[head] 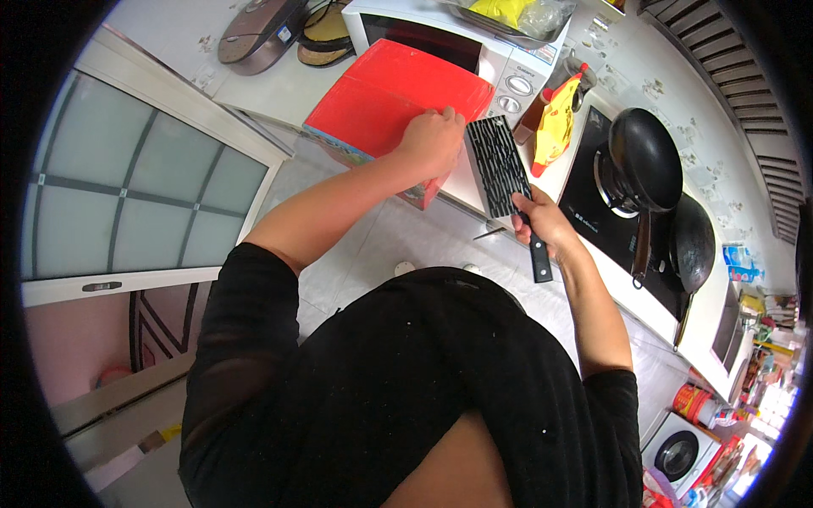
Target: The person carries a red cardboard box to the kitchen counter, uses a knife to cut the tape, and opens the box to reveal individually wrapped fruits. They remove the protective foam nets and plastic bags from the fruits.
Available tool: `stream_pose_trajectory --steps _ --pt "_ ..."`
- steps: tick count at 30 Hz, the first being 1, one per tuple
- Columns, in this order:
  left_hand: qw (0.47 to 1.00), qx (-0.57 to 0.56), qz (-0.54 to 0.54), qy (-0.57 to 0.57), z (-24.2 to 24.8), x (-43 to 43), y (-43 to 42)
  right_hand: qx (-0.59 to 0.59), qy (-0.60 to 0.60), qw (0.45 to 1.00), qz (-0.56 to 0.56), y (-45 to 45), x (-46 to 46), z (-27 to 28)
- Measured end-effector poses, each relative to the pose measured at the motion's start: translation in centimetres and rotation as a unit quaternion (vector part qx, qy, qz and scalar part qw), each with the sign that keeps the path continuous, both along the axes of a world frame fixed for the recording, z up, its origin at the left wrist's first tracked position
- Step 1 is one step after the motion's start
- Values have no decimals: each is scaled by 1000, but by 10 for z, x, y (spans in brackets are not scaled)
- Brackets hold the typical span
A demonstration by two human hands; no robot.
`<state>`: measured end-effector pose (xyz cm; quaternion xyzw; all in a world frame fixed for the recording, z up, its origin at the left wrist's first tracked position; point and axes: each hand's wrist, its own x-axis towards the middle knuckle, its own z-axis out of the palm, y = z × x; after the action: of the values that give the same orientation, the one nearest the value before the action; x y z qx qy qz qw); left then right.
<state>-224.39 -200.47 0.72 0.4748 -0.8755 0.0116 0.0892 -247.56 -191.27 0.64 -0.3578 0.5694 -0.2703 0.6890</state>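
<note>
My right hand (545, 221) is closed around the black riveted handle of a cleaver (498, 165), whose broad blade has a dark patterned face and points away from me. Beside it, my left hand (434, 141) rests with bent fingers on the near right side of a large red cardboard box (406, 86); whether the fingers grip its edge or only press on it I cannot tell. The box stands at the counter's edge before the microwave oven. Just right of the blade are a yellow and red packet (556, 127) and a bottle with brown contents (532, 119).
A microwave oven (502, 63) with a metal tray (508, 32) on top stands behind the box. At the back left is a rice cooker (260, 35). Two woks (645, 159) are on the black gas hob (587, 184) at right. A glass-paned door (152, 178) stands left.
</note>
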Motion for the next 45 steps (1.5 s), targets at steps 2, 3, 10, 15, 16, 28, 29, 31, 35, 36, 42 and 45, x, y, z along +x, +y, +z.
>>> stream_pose_trajectory --steps 2,3,10,15,16,28,29,31,35,36,42,45 --pt "1000 2 8 -3 -1 0 3 -11 36 999 15 8 3 5" --pt "1000 4 11 -5 -2 -1 5 -9 34 999 16 8 1 8" --pt "999 8 26 -40 -6 -9 -8 -8 11 1000 -10 4 3 18" --pt "990 67 69 -99 2 -26 -14 5 12 1000 -19 1 3 12" --pt "992 61 62 -90 1 -26 -14 5 16 1000 -22 2 4 9" --pt "995 80 22 -54 16 -16 -7 5 5 1000 -18 11 15 5" --pt "996 76 15 -51 10 -14 -9 -11 26 1000 -5 14 15 5" --pt "996 73 13 -51 12 -13 -11 3 18 1000 -1 17 10 11" --pt "995 83 27 -47 18 -17 -6 14 -12 1000 -6 11 7 7" --pt "995 81 34 -41 20 -16 -5 13 -17 1000 -9 12 9 4" --pt "996 59 46 -58 21 -4 -9 90 -187 978 -27 7 -8 3" --pt "977 152 49 -144 29 -5 -13 115 -299 947 -19 6 -18 -18"
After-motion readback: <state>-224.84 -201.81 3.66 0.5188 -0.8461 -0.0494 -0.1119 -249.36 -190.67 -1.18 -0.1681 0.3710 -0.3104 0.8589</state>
